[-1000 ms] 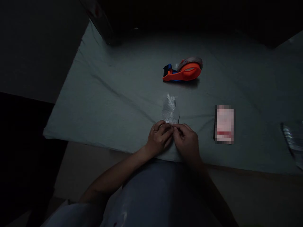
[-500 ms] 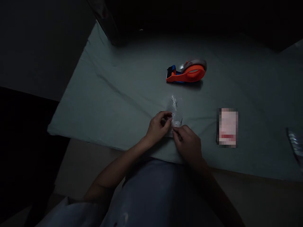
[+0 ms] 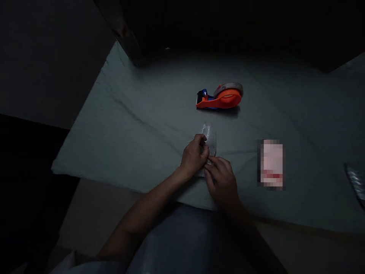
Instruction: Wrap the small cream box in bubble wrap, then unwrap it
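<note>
A piece of clear, shiny plastic wrap (image 3: pixel 210 140) lies on the pale green cloth, its far end pointing away from me. Whether anything is inside it is too dim to make out. My left hand (image 3: pixel 195 155) pinches its left side, thumb and index finger bent close together. Lower down, my right hand (image 3: pixel 221 179) grips the near end, its fingertips almost touching the left thumb. Both hands cover much of the near part. Beyond them, an orange and blue tape dispenser (image 3: pixel 221 99) with a roll of tape rests on its side.
To the right lies a blurred-out rectangular item (image 3: pixel 272 163), pale with a red band. A shiny silvery packet (image 3: pixel 356 182) sits at the far right edge. The green cloth (image 3: pixel 142 148) covers the work surface, and a dark post (image 3: pixel 125 34) stands at the back left.
The plastic wrap now looks narrower and straighter-edged, less crumpled. My fingers have shifted along its near end, and the whole view has tilted slightly, so everything sits lower.
</note>
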Motion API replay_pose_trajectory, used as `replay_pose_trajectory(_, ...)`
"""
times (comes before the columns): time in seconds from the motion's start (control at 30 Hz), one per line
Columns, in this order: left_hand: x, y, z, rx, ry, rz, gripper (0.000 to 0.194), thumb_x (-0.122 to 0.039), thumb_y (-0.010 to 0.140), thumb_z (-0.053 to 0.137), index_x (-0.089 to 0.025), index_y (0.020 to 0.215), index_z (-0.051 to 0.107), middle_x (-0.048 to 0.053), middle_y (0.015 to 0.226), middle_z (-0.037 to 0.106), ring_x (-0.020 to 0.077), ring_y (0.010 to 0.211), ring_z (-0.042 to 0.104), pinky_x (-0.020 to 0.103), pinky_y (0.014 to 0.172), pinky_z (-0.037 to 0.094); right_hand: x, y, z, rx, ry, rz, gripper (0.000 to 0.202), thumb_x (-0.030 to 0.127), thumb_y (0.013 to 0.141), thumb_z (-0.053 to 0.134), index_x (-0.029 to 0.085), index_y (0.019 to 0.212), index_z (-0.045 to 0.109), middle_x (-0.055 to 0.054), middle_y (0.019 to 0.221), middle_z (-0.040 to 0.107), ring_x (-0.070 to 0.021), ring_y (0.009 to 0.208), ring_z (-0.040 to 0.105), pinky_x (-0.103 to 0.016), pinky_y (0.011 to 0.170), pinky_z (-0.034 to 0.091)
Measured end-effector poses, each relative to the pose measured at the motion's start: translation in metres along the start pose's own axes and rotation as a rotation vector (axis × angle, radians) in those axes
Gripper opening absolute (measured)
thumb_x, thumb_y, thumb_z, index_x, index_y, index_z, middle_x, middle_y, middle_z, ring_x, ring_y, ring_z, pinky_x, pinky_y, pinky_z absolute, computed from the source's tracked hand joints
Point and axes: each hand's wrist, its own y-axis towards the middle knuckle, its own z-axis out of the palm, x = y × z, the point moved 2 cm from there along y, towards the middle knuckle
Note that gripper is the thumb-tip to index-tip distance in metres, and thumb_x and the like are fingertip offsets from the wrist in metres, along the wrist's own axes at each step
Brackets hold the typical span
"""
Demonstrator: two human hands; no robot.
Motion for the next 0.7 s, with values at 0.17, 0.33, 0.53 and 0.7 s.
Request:
replay_pose_trajectory(0.17, 0.001, 0.002, -0.001, 0.082, -0.047, -0.005, 0.017, -0.004, 0.079, 0.048, -0.019, 0.085, 0.055, 0.0, 0.08, 0.065, 0.0118, 0.071, 0.061, 0.024, 0.068, 0.049, 0.0, -0.003, 0.001, 0.008, -0.002, -0.012, 0.023, 0.011, 0.086, 0.051, 0.019, 0.105, 0.061, -0.011, 0.117, 0.063, -0.0268, 0.108, 0.055, -0.049, 0.092, 0.051)
replay_pose_trajectory(0.33, 0.001, 0.006, -0.005, 0.086, -0.071, 0.123, 0.02, -0.008, 0.082, 0.051, -0.017, 0.092, 0.066, 0.004, 0.088, 0.07, 0.0164, 0.086, 0.061, 0.033, 0.083, 0.051, 0.001, -0.003, 0.0, 0.032, -0.022, 0.016, 0.024, 0.011, 0.086, 0.051, 0.016, 0.107, 0.06, -0.012, 0.113, 0.065, -0.0265, 0.108, 0.055, -0.047, 0.092, 0.052)
replay_pose_trajectory(0.53, 0.005, 0.011, -0.004, 0.048, 0.172, 0.115, 0.025, -0.014, 0.078, 0.063, -0.016, 0.102, 0.067, 0.008, 0.104, 0.066, 0.0269, 0.116, 0.044, 0.045, 0.103, 0.04, 0.002, -0.004, -0.001, 0.056, -0.053, -0.025, 0.029, 0.006, 0.085, 0.046, 0.014, 0.111, 0.058, -0.015, 0.122, 0.059, -0.027, 0.113, 0.051, -0.046, 0.092, 0.051)
replay_pose_trajectory(0.7, -0.001, 0.021, -0.008, 0.127, 0.416, -0.119, 0.056, -0.035, 0.073, 0.073, -0.01, 0.12, 0.057, 0.015, 0.118, 0.054, 0.0334, 0.122, 0.037, 0.049, 0.104, 0.035, 0.005, -0.009, -0.002, 0.127, -0.08, -0.023, 0.035, 0.008, 0.084, 0.047, 0.01, 0.117, 0.056, -0.018, 0.122, 0.055, -0.0286, 0.118, 0.048, -0.048, 0.096, 0.049)
